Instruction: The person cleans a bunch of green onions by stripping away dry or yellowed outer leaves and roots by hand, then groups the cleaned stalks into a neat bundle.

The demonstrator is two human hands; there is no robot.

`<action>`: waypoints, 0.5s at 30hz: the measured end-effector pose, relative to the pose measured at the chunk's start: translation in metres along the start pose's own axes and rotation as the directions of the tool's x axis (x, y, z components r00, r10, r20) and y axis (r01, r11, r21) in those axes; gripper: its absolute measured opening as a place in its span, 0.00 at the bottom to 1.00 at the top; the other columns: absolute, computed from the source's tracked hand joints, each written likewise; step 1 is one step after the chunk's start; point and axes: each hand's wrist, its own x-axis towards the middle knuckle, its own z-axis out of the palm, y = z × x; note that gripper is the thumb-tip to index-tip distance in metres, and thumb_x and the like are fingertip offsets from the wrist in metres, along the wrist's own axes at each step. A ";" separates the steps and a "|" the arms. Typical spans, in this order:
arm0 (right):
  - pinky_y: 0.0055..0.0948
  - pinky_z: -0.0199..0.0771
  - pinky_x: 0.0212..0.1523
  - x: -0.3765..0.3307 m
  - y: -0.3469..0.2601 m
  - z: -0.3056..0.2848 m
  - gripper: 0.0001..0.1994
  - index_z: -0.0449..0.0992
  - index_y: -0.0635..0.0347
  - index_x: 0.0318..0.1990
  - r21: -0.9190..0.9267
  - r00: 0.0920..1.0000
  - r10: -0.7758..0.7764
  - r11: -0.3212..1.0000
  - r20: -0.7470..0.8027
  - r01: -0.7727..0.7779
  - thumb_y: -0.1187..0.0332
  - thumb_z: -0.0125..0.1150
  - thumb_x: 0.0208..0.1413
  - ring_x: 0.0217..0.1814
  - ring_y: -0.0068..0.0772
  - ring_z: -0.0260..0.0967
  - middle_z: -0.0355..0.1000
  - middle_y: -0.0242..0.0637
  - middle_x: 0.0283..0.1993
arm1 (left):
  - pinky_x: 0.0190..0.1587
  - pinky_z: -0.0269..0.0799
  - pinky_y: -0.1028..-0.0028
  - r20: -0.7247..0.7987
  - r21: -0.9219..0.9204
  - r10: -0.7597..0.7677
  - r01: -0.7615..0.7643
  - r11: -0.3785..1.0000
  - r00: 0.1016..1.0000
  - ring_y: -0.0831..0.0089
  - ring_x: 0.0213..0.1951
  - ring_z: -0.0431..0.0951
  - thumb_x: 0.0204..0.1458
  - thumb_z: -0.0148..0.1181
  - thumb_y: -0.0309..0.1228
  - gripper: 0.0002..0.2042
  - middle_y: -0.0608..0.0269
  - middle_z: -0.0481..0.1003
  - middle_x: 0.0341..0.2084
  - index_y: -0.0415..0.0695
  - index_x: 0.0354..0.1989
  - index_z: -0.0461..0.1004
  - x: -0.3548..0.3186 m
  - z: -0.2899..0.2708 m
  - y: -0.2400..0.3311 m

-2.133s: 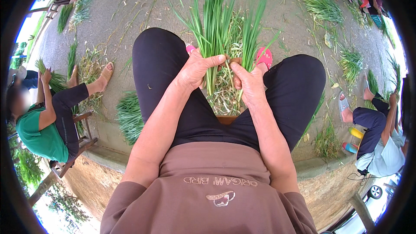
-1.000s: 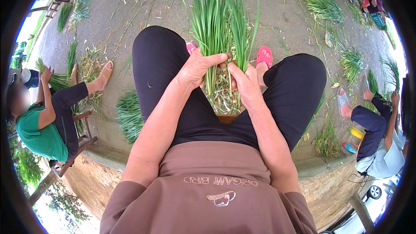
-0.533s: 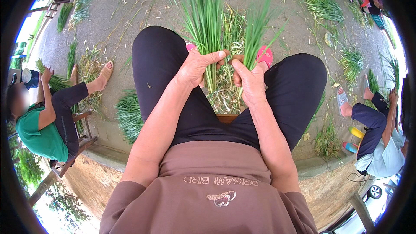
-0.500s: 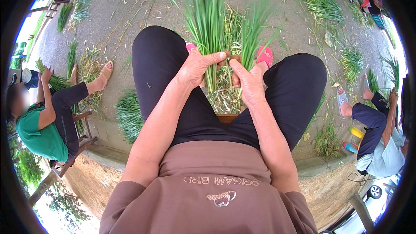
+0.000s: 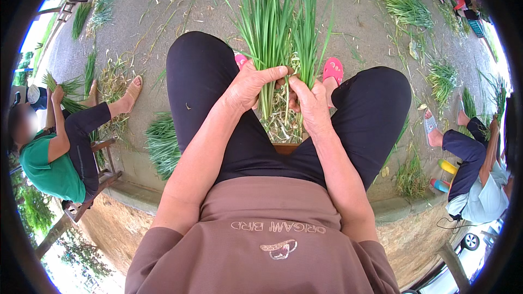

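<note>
Between my knees, my left hand [image 5: 248, 88] is closed round the stems of a thick bunch of green chives [image 5: 266, 27]. The leaves point away from me and the pale stem ends hang below my fingers. Beside it my right hand [image 5: 312, 104] grips a thinner bunch of chives [image 5: 308, 35] between thumb and fingers. The fingertips of both hands meet or nearly meet, and the leaves of the two bunches lean close together. Under my hands lies a heap of pale trimmings and loose stalks [image 5: 281, 118].
A pile of chives [image 5: 162, 146] lies left of my leg. On the left a person in a green top [image 5: 53, 169] sits holding chives; another person [image 5: 482, 196] sits at right. More bunches [image 5: 406, 6] and scattered scraps lie on the pavement [image 5: 158, 43].
The thinner bunch in my right hand has swung left and more upright, closer to the thicker bunch. My left hand has barely moved and keeps its hold.
</note>
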 end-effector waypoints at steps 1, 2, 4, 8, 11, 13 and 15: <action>0.16 0.55 0.14 0.000 0.001 0.000 0.08 0.71 0.60 0.35 0.003 1.000 0.011 1.000 -0.020 -0.011 0.65 0.55 0.55 0.15 0.14 0.57 0.65 0.26 0.21 | 0.28 0.70 0.79 -0.019 0.001 -0.004 0.004 1.000 1.000 0.79 0.25 0.71 0.48 0.63 0.26 0.08 0.65 0.75 0.26 0.39 0.37 0.75 0.000 -0.001 0.001; 0.16 0.54 0.13 0.001 0.003 -0.001 0.08 0.71 0.60 0.34 0.013 0.999 0.004 1.000 -0.037 -0.004 0.65 0.55 0.55 0.15 0.14 0.57 0.65 0.26 0.20 | 0.28 0.70 0.79 -0.038 0.003 -0.008 0.009 1.000 0.999 0.79 0.25 0.71 0.49 0.63 0.26 0.08 0.65 0.75 0.26 0.39 0.36 0.75 0.001 -0.001 0.002; 0.16 0.54 0.13 0.005 0.005 -0.004 0.08 0.69 0.60 0.33 0.031 0.997 -0.010 0.999 -0.073 0.012 0.65 0.56 0.54 0.14 0.15 0.57 0.64 0.26 0.20 | 0.24 0.71 0.78 -0.068 0.008 0.035 -0.035 0.999 0.997 0.77 0.24 0.72 0.49 0.63 0.29 0.09 0.65 0.73 0.23 0.39 0.36 0.75 0.003 -0.005 -0.001; 0.17 0.52 0.13 0.008 0.004 -0.010 0.07 0.69 0.58 0.30 0.046 0.981 -0.031 0.998 -0.192 0.040 0.66 0.58 0.53 0.14 0.15 0.57 0.63 0.25 0.19 | 0.26 0.72 0.76 -0.147 -0.050 0.072 -0.080 0.996 0.987 0.76 0.24 0.72 0.51 0.61 0.33 0.11 0.67 0.71 0.21 0.39 0.38 0.73 0.008 -0.015 0.000; 0.18 0.51 0.12 0.013 0.008 -0.017 0.05 0.69 0.58 0.30 0.095 0.957 -0.030 0.994 -0.290 0.060 0.71 0.58 0.52 0.13 0.15 0.55 0.62 0.25 0.19 | 0.28 0.72 0.76 -0.218 -0.131 0.130 -0.161 0.978 0.967 0.76 0.25 0.72 0.51 0.61 0.32 0.11 0.67 0.71 0.22 0.39 0.39 0.72 0.013 -0.020 -0.002; 0.17 0.51 0.12 0.014 0.009 -0.022 0.04 0.70 0.60 0.33 0.067 0.953 -0.042 0.996 -0.300 0.065 0.73 0.58 0.52 0.13 0.14 0.54 0.62 0.25 0.19 | 0.27 0.72 0.76 -0.237 -0.176 0.131 -0.175 0.969 0.963 0.76 0.25 0.72 0.51 0.61 0.32 0.11 0.66 0.71 0.23 0.38 0.39 0.72 0.012 -0.023 -0.001; 0.16 0.51 0.12 0.015 0.011 -0.024 0.04 0.70 0.61 0.34 0.003 0.959 -0.089 0.996 -0.271 0.093 0.73 0.57 0.52 0.13 0.14 0.54 0.62 0.26 0.19 | 0.27 0.72 0.76 -0.250 -0.152 0.146 -0.188 0.970 0.957 0.76 0.25 0.72 0.51 0.61 0.31 0.11 0.66 0.71 0.23 0.38 0.39 0.73 0.013 -0.022 -0.002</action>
